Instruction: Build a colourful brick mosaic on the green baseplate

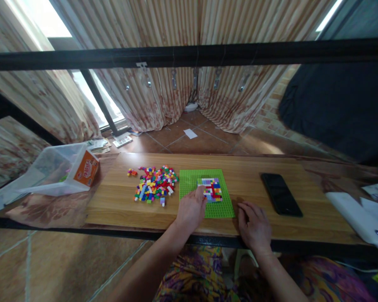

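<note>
A green studded baseplate (187, 179) lies on the wooden tabletop, bearing a flat patch of multicoloured toy bricks (214, 191). My left hand (192, 209) reaches over the plate's left part. Its thumb and fingers are closed together at the left side of the patch, and they hide whatever may be between them. To the right of the plate, my right hand (255, 224) rests on the table's near edge, fingers loosely bent and apart from the thumb, with nothing seen in it. A heap of loose toy bricks (156, 183) spreads left of the plate.
A black phone (281, 193) lies right of my right hand. At the far left a clear plastic bin (58, 167) with an orange label sits tipped on its side. A white device (355, 216) is at the right end. A dark bar (182, 56) crosses beyond the table.
</note>
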Tool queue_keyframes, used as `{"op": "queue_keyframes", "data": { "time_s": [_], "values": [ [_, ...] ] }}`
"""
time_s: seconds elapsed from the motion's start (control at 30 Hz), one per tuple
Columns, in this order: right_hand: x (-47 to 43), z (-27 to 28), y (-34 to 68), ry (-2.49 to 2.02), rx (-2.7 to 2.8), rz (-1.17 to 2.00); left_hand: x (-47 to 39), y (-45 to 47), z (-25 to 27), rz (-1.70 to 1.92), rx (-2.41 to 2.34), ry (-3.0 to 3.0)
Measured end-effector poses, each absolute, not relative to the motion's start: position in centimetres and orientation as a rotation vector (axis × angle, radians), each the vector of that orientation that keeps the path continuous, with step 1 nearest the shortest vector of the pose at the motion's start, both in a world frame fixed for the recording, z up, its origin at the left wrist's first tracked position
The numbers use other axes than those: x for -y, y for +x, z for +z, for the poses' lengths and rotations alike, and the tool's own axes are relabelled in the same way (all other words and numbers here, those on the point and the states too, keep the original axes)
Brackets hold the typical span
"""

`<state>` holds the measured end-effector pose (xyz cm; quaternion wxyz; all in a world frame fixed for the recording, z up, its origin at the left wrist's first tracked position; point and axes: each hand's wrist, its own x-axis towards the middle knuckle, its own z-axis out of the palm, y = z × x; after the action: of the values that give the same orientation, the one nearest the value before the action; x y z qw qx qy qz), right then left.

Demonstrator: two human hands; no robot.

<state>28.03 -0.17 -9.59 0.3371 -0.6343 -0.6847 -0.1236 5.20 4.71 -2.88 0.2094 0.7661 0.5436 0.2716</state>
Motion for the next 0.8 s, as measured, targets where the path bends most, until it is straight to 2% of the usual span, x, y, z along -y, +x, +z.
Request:
{"op": "queue_keyframes", "data": {
  "time_s": [0.37, 0.63, 0.8],
  "values": [
    [0.2, -9.7, 28.1, -1.66, 1.795, -0.311, -4.5, 5.1, -3.7, 0.815, -1.504, 2.076],
    [0.2, -9.2, 27.9, -1.651, 1.794, -0.332, -4.1, 5.0, -2.7, 1.069, -1.486, 1.751],
    [0.3, -9.0, 27.8, -1.653, 1.79, -0.34, -4.6, 5.7, -2.7, 1.03, -1.582, 1.677]
  ]
}}
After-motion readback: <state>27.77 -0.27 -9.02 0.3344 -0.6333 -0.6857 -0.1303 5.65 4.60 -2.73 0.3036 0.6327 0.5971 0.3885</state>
